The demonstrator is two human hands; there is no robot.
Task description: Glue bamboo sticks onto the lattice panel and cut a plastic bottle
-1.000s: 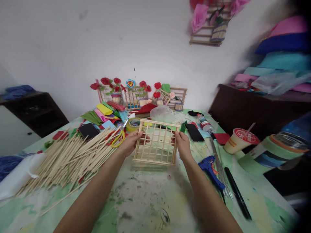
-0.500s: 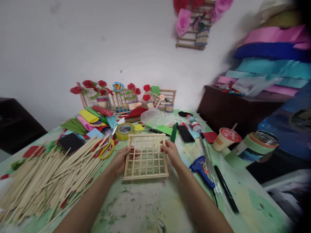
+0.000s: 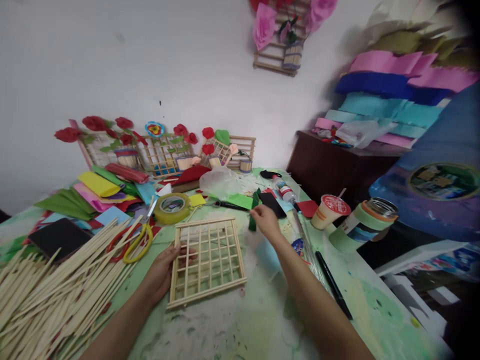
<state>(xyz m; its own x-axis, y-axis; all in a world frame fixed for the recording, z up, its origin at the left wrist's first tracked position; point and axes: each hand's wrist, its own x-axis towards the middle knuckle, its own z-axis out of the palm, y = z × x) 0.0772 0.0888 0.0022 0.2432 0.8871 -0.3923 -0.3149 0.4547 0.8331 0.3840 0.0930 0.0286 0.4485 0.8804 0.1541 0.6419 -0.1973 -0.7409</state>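
Observation:
A small lattice of pale wooden sticks [image 3: 210, 256] is tilted up over the table in front of me. My left hand [image 3: 170, 262] grips its left side, thumb in front and fingers showing through the gaps behind. To the right of the lattice, my right hand [image 3: 265, 221] is closed in a pinch on a dark green strip [image 3: 253, 223], away from the frame. Part of the strip is hidden by the fingers. Light blue paper [image 3: 268, 256] lies under that wrist, and a black phone [image 3: 272, 204] lies just behind the hand.
Loose wooden sticks [image 3: 86, 280], scissors [image 3: 138, 244] and coloured paper [image 3: 99, 185] cover the left. Yellow tape [image 3: 172, 209] lies behind the lattice. On the right are a blue glue gun [image 3: 299, 247], a black marker [image 3: 333, 285], a drink cup [image 3: 330, 212] and an open jar [image 3: 363, 225].
My right hand has let go of the lattice's right side and moved to the green strip. The lattice, now in my left hand alone, has turned and come lower. The view has swung right.

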